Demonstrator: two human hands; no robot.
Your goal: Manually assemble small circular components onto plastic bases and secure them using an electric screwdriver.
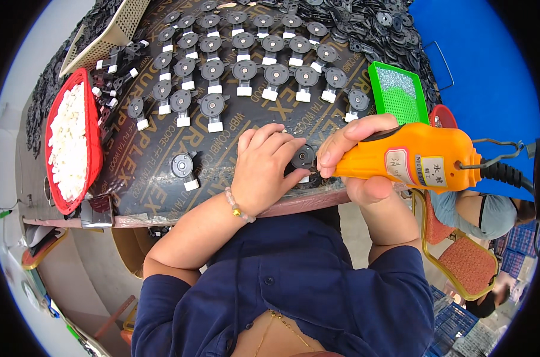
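My right hand [348, 146] is wrapped round an orange electric screwdriver [425, 156], which lies nearly level with its tip pointing left. A black round plastic part [304, 156] rests near the table's front edge, partly hidden by my fingers. Curled around that part, my left hand [265, 163] steadies it with thumb and fingers. The screwdriver's tip is hidden behind my right fingers, close to the part. To the left of my left hand lies a similar black part [182, 165] with a white end piece.
Several rows of black parts with white ends [244, 70] cover the table's middle. On the left stands a red basket [94, 143] of white pieces; at right, a green tray [423, 98] of small metal bits. Black parts [371, 30] are heaped at the back. A cord [505, 172] trails right.
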